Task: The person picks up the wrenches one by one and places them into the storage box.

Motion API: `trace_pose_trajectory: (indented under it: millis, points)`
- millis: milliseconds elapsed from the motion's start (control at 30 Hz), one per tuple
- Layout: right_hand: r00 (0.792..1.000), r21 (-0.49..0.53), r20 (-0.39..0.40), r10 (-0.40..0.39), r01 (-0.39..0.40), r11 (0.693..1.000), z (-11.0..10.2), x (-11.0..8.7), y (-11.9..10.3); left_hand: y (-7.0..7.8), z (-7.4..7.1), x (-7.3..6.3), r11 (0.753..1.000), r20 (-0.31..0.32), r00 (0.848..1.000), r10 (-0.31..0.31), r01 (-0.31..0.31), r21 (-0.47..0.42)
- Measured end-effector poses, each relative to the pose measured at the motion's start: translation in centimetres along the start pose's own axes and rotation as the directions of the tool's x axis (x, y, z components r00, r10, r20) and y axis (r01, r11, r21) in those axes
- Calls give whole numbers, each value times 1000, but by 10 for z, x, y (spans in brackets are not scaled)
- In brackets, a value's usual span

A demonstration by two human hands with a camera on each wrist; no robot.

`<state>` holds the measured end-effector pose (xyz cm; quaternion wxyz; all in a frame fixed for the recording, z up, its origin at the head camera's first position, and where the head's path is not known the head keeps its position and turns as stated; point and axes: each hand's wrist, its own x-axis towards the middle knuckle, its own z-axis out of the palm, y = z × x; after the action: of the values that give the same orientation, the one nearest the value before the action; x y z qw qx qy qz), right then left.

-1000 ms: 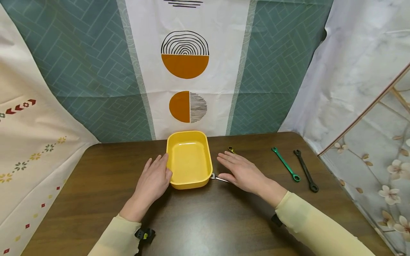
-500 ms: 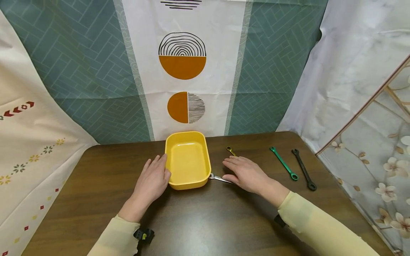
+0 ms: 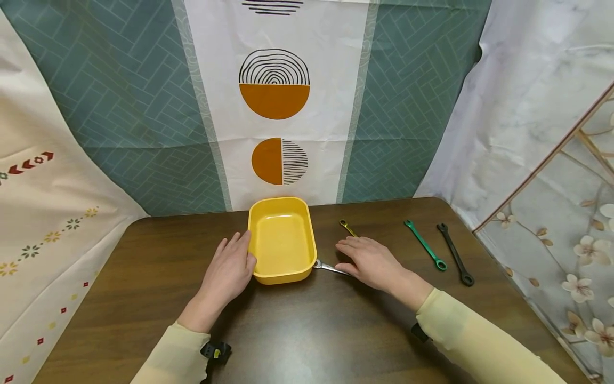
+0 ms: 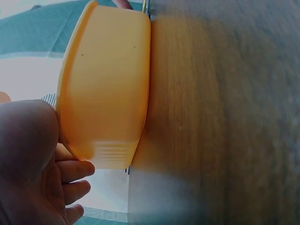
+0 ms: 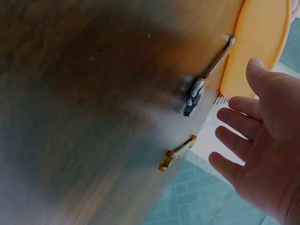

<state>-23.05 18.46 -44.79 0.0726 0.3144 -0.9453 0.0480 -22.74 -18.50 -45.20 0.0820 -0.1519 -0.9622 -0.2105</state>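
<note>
A yellow plastic tray (image 3: 283, 278) stands near the table's back edge. My left hand (image 3: 227, 269) rests against its left side, fingers extended, thumb at the rim near the front corner. In the left wrist view the thumb and fingertips meet the end of the tray wall (image 4: 105, 84). My right hand (image 3: 371, 264) hovers palm down, holding nothing, with fingers relaxed and slightly spread. Below it lies a silver wrench (image 3: 330, 268), one end right at the tray's front right corner, the other hidden by the hand. A small gold wrench (image 3: 348, 228) shows beyond the fingers.
To the right on the brown table (image 3: 297, 330) lie a green wrench (image 3: 425, 245) and a longer black wrench (image 3: 455, 254), side by side and slanted. A patterned curtain (image 3: 283, 122) hangs right behind the table, with light cloths on both sides.
My right hand has drifted slightly right, away from the tray, so more of the gold and silver wrenches shows. The left hand and tray stay together; the view shifted slightly.
</note>
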Motion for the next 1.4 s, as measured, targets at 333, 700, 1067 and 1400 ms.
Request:
trace_pose_trajectory:
  millis: [333,700,1067,1400]
  points:
    - [999,-1,-38,10,-11,1000,3,-2,0,-1,2,0,1000,15,1000,-9,9,-6]
    - [998,-2,-43,38,-38,999,5,-3,0,-1,2,0,1000,-3,1000,4,-4,-9]
    - [998,6,-8,70,-70,998,5,-3,-1,0,2,-1,1000,-14,1000,9,-9,-6]
    - [997,6,4,74,-74,997,6,-2,-1,-2,2,0,1000,-20,1000,15,-15,11]
